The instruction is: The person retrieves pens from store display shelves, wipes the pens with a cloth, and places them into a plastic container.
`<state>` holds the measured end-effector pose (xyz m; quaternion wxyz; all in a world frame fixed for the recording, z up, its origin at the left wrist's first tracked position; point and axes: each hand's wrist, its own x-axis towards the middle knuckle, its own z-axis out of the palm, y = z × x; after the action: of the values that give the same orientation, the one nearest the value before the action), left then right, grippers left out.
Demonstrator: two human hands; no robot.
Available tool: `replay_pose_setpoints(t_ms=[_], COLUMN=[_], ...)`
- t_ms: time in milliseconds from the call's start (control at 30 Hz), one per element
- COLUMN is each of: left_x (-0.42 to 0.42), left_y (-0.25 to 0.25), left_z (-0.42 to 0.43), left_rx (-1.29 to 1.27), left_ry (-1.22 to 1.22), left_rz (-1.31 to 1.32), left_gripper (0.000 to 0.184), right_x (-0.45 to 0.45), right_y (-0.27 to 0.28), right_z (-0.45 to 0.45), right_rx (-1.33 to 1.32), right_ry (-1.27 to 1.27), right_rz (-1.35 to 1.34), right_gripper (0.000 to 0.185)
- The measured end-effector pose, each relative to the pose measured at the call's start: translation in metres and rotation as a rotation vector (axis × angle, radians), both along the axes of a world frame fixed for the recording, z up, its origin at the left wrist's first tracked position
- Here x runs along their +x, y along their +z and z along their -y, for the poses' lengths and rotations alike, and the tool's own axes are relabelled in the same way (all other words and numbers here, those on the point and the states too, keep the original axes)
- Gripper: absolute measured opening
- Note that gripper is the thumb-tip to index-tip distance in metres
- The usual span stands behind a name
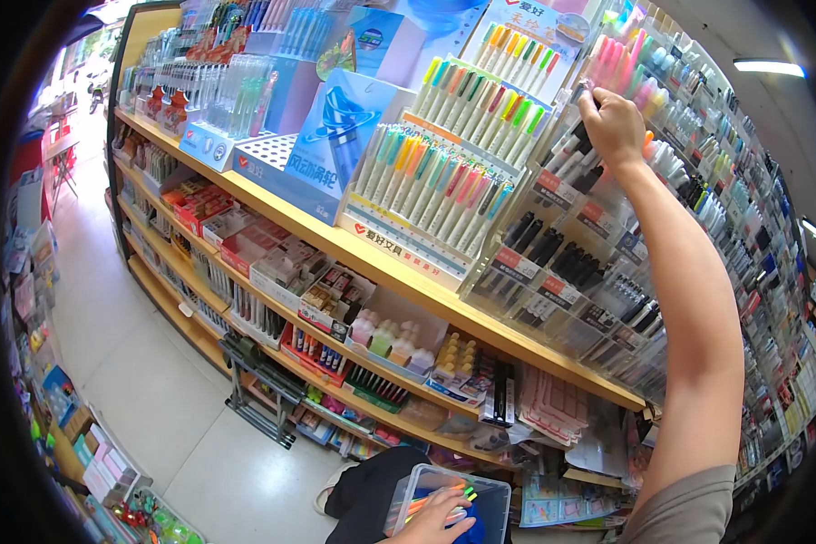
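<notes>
My right hand (612, 122) is raised at the clear pen rack (607, 236) at the upper right, its fingers pinched together near some pens; what they hold is too small to make out. Low in the view, my left hand (437, 517) reaches into a clear plastic bin (491, 494), its fingers around several colored pens (422, 504). Something blue also lies in that bin. Left of my right hand stands a tiered display of colored markers (444, 172).
A long wooden shelf (399, 281) crosses the view, with boxes of stationery on lower tiers. A blue display box (331, 136) stands on it. Beneath is a folded dark metal frame (258, 385). Tiled floor (145, 344) shows at left, beside goods at the far left edge.
</notes>
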<state>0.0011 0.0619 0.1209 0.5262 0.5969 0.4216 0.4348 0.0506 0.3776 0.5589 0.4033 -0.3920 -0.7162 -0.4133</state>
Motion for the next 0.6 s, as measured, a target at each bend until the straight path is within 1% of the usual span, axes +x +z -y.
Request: replay_pose_setpoints(t_ms=[100, 200, 300, 400, 500, 567, 600], left_x=[0.006, 0.001, 0.003, -0.002, 0.010, 0.016, 0.019], left_y=[-0.012, -0.001, 0.001, 0.014, -0.010, -0.020, -0.026], left_z=[-0.001, -0.001, -0.002, -0.004, -0.006, -0.007, -0.007], left_rx=[0.157, 0.119, 0.032, -0.069, -0.014, -0.038, -0.050], left_ry=[0.077, 0.045, 0.054, -0.001, 0.011, -0.004, -0.013], left_rz=[-0.065, -0.079, -0.019, 0.024, 0.074, 0.149, 0.186], left_gripper=[0.031, 0.031, 0.032, 0.030, 0.026, 0.025, 0.025], right_x=[0.004, 0.012, 0.016, 0.030, 0.047, 0.058, 0.062], right_y=[0.003, 0.016, 0.035, 0.052, 0.066, 0.072, 0.072], right_z=[0.000, -0.004, 0.002, -0.001, -0.002, 0.000, 0.001], right_rx=[0.043, 0.042, 0.077, 0.135, 0.106, 0.075, 0.121], right_ry=[0.044, -0.001, 0.044, 0.046, 0.045, 0.074, 0.056], right_rz=[-0.052, -0.076, -0.148, -0.233, -0.360, -0.450, -0.532], right_gripper=[0.031, 0.031, 0.031, 0.033, 0.034, 0.034, 0.036])
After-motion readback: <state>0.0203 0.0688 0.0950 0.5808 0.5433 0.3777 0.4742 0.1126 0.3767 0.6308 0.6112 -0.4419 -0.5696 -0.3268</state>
